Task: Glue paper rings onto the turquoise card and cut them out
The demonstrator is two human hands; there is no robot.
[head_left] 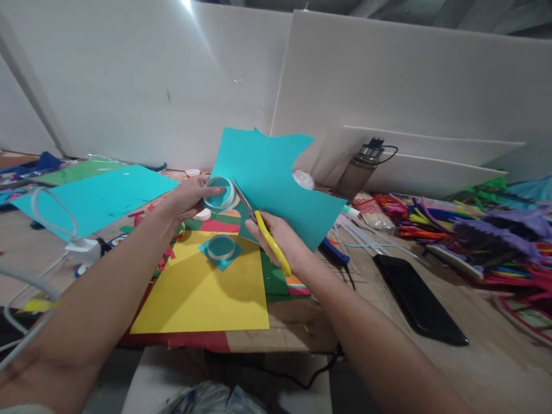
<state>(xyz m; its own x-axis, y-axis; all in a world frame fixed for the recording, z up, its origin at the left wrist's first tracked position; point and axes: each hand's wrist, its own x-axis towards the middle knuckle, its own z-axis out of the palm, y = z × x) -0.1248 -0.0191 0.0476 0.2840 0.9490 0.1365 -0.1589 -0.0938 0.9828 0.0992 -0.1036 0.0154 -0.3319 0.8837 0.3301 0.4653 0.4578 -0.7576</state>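
A turquoise sheet of craft paper (pixel 267 167) with a curved bite cut from its right side is held up above the table. My left hand (pixel 192 198) is closed on a pale ring (pixel 219 193) and the sheet's left edge, with the thumb inside the ring. In my right hand (pixel 280 236) are yellow-handled scissors (pixel 269 238), their blades beside the ring and against the paper. Below, a second pale ring (pixel 221 247) rests on a small turquoise paper square (pixel 221 264), which lies on a yellow sheet (pixel 207 299).
Another turquoise sheet (pixel 103 192) lies at left, near a white charger (pixel 84 250) with cables. On the right are a black phone (pixel 418 296), a dark bottle (pixel 357 169) and heaped colourful pipe cleaners (pixel 425 218). A blue-handled tool (pixel 334 251) sits behind my right wrist. White boards (pixel 388 75) stand behind.
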